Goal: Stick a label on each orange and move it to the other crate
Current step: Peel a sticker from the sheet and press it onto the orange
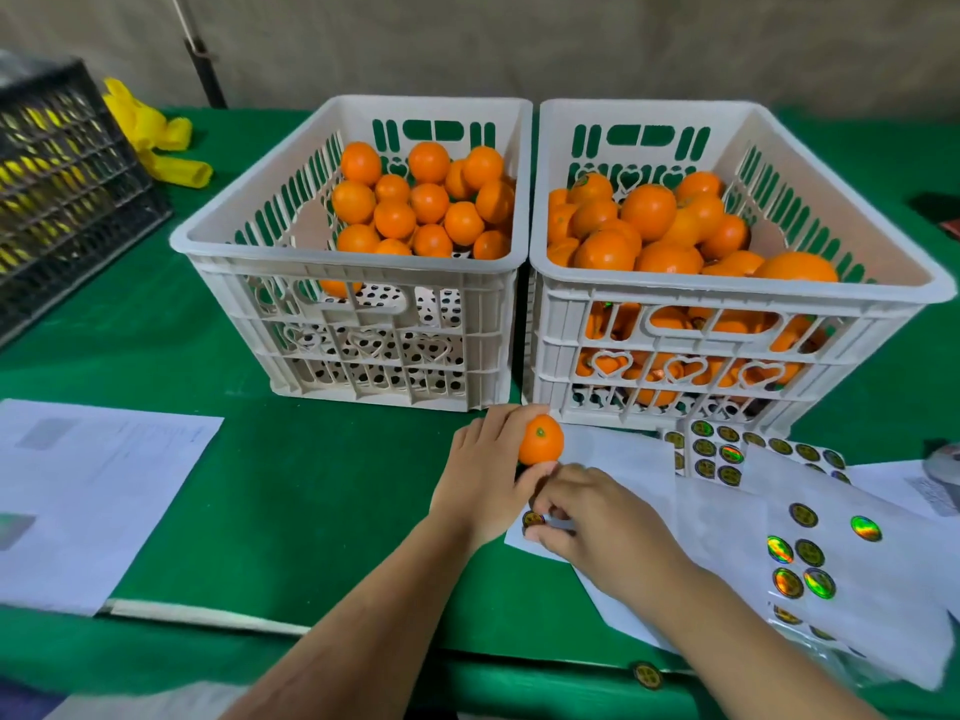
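My left hand [488, 472] grips a small orange [541, 440] just in front of the gap between two white crates. My right hand [597, 517] lies below it with curled fingertips pinching at a round label [532, 519] on a white backing sheet [618, 452]. The left crate [270, 254] holds a heap of oranges [421, 200] toward its back. The right crate [737, 293] is nearly full of oranges [660, 226].
More sheets with shiny round labels [810, 558] lie at the right on the green table [322, 491]. White papers [88, 491] sit at the left. A black crate [67, 174] and yellow netting [156, 132] stand at the far left. One loose label [647, 674] sticks to the table's front edge.
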